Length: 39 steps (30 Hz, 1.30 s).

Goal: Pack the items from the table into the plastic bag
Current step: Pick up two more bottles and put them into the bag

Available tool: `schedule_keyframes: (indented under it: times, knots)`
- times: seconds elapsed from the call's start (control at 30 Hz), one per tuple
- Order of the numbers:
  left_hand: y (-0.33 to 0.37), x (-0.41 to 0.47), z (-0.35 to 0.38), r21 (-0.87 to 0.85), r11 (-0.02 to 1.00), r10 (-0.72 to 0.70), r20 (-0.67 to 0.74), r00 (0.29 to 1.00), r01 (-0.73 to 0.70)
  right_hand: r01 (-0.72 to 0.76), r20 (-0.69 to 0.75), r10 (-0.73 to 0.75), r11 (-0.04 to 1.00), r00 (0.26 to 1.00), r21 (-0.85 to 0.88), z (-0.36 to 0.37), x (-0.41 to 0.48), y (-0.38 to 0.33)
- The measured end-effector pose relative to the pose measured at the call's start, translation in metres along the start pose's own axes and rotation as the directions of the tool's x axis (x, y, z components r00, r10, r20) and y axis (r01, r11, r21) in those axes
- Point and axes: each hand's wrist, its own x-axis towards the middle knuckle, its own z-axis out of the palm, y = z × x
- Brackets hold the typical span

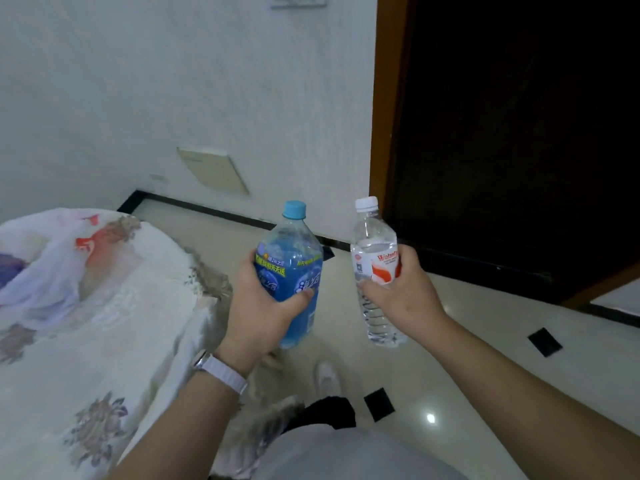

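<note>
- Off the table's edge, over the tiled floor (485, 341), two bottles are held upright in the air, near each other but apart.
- The left hand (256, 306) wraps the blue bottle (294, 258) at its label, with the thumb across the front. The grip sits at mid-body and looks secure.
- The right hand (401, 289) curls round the clear water bottle (375, 244) at its label, and the ribbed lower half hangs free below.
- The plastic bag (52, 271) lies crumpled on the table (104, 341) and its flowered cloth, well to the left of both hands. Its mouth is not plainly visible from here.
- The step in hand is probably carrying both bottles across to the bag.
- With both hands full, neither can hold the bag open. It seems wiser to set one bottle down on the cloth just beside the bag and free a hand for the mouth.
- The blue bottle looks the bulkier, so it should probably go in first, base down, to give the thin film some shape. The clear one can then slide in alongside.
- Both caps are on, but I cannot tell how tightly, so the bottles are best kept upright on the way.
- The cloth drapes softly over the table's edge, so a bottle parked close to it could roll off.
</note>
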Motion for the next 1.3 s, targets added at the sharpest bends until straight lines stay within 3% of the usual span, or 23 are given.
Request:
schedule_keyframes:
  times: [0.4, 0.6, 0.93, 1.1, 1.3]
  knots:
    - [-0.042, 0.208, -0.002, -0.184, 0.980, -0.073, -0.012, 0.997, 0.070, -0.041, 0.069, 0.058, 0.971, 0.996, -0.234, 0.054, 0.178, -0.072]
    - [-0.044, 0.301, -0.042, -0.211, 0.977, -0.065, -0.113, 0.991, 0.040, 0.044, 0.135, -0.015, 0.976, 0.991, -0.214, 0.099, 0.264, -0.136]
    - [-0.068, 0.397, -0.078, -0.155, 0.977, -0.188, -0.312, 0.931, 0.146, 0.141, 0.326, -0.074, 0.972, 0.942, -0.188, 0.179, 0.401, -0.171]
    - [-0.057, 0.449, -0.100, -0.049, 0.986, -0.162, -0.440, 0.883, 0.157, 0.183, 0.461, -0.116, 0.978, 0.880, -0.103, 0.226, 0.478, -0.205]
    - [-0.041, 0.499, -0.136, -0.072, 0.973, -0.216, -0.629, 0.747, 0.220, 0.275, 0.646, -0.179, 0.960, 0.742, -0.049, 0.283, 0.558, -0.262]
